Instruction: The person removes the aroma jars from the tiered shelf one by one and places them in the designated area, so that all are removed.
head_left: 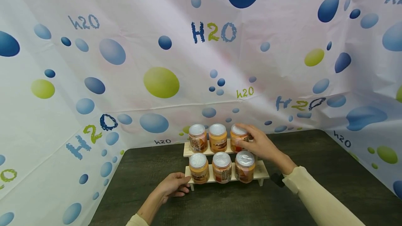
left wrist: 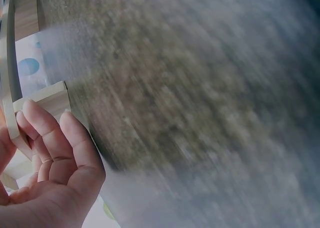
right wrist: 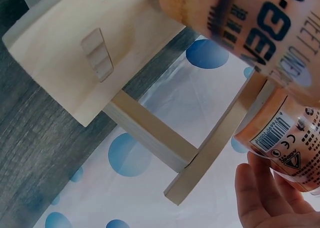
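Right hand (head_left: 259,144) is up at the top step of the pale two-step wooden rack (head_left: 262,173), fingers curled around the rightmost orange jar with a silver lid (head_left: 238,138), which stands on that upper shelf at its right end. Left hand (head_left: 173,185) rests at the rack's lower left corner, fingers loosely bent against the wood and gripping nothing. Five more silver-lidded orange jars (head_left: 217,137) fill the two shelves. The rack stands on a dark wood-grain table (head_left: 329,170), bubble-print sheet (head_left: 132,62) behind.
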The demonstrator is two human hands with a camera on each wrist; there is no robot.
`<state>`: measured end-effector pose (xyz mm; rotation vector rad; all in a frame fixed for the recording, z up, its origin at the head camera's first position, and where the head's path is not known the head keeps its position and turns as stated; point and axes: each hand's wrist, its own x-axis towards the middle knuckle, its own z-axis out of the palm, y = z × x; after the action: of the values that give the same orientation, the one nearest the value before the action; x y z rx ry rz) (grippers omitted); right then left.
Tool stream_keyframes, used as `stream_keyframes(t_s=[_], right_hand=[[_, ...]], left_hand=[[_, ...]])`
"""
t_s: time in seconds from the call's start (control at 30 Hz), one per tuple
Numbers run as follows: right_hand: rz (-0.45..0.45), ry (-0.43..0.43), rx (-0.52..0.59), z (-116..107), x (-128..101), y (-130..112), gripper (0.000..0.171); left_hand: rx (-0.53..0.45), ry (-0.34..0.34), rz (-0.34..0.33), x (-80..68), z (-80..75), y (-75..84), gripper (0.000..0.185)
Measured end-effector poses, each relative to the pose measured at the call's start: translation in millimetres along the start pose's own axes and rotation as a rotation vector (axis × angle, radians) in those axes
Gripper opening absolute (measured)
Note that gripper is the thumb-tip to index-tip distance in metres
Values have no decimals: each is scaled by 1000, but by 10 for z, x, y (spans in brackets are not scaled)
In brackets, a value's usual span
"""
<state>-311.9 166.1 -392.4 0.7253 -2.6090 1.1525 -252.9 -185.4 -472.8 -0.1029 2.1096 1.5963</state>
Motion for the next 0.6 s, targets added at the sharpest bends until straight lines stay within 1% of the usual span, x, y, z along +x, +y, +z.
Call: stream_keyframes(t_s=[0.17,0.33,0.43,0.6], right_hand=[[11,-2,-1,6,6,-2,58],[16,-5,-6,-29,4,-20,58],[23,-9,3,-60,8,-36,59],[-2,-5,16,-125,15,-61,59]], left_hand=[[-4,-9,7,-20,2,11,40],[-21,-19,9,-24,0,17,39],[-15,-15,7,-25,4,15,39],[1,-4,2,-21,15,12,39]])
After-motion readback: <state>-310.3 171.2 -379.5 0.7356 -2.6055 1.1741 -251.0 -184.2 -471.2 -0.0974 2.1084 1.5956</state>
